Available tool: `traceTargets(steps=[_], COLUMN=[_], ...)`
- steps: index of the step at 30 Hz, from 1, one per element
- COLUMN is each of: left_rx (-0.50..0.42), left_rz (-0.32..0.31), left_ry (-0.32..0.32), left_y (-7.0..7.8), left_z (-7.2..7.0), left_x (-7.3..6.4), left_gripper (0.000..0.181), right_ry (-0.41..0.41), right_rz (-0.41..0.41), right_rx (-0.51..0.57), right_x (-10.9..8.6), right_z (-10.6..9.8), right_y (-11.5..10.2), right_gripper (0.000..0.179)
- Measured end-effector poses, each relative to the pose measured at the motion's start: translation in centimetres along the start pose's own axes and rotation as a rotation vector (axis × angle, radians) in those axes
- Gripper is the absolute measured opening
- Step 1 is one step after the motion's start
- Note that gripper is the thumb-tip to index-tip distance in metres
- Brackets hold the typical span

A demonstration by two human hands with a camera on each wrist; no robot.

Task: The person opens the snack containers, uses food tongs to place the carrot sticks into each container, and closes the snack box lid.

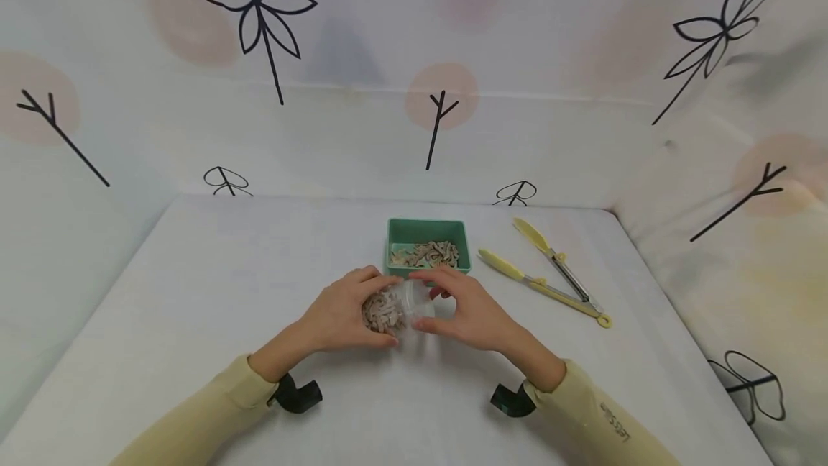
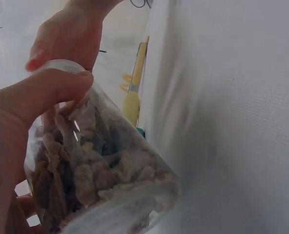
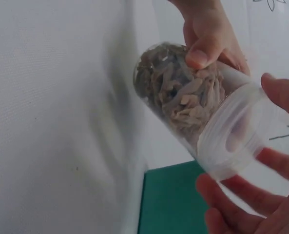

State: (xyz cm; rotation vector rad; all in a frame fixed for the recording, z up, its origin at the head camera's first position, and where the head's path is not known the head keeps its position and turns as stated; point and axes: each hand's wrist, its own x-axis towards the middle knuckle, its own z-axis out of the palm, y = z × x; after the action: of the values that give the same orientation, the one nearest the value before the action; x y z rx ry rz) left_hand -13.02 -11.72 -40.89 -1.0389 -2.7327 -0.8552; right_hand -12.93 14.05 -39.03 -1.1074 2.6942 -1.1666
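A clear plastic jar (image 1: 387,311) packed with grey-brown, dried-looking strips is tilted on its side between the two hands. My left hand (image 1: 343,310) grips its body, the thumb lying across the side in the left wrist view. At the jar's mouth sits a translucent lid (image 3: 232,131). My right hand (image 1: 471,310) holds this lid, thumb on one side and fingers curled along the other. Just beyond the hands stands a green rectangular box (image 1: 427,227), with more of the same strips (image 1: 436,254) on its bottom.
Right of the green box lie spread tongs (image 1: 569,286) with yellow tips and metal arms. A white cloth covers the table (image 1: 259,257), and a patterned cloth backdrop (image 1: 362,142) rises behind and at both sides. Dark wrist mounts (image 1: 297,395) hang below both sleeves.
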Motion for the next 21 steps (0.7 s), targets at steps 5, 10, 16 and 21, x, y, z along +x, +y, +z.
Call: traceTargets(steps=[5,10,16,21], left_rx=[0.032,0.01,-0.045,-0.03], left_rz=[-0.01,-0.024,-0.021,-0.011], left_ry=[-0.007,-0.036,-0.047,-0.027], left_y=[0.0,-0.16,-0.12,-0.12], left_z=[-0.09,-0.19,-0.25,-0.25], left_x=[0.05,-0.11,-0.35,-0.13], left_gripper=[0.083,0.082,0.079,0.081], right_ry=[0.001,-0.051,-0.125,-0.061], right_rz=[0.049,-0.053,-0.187,-0.075], right_rx=[-0.039,0.089,0.087,0.032], right_x=[0.03,-0.04,-0.01,0.07], right_z=[0.12,-0.29,-0.44,-0.27], right_y=[-0.19,0.37,0.66,0.36], right_gripper=[0.066,0.069,0.069,0.064])
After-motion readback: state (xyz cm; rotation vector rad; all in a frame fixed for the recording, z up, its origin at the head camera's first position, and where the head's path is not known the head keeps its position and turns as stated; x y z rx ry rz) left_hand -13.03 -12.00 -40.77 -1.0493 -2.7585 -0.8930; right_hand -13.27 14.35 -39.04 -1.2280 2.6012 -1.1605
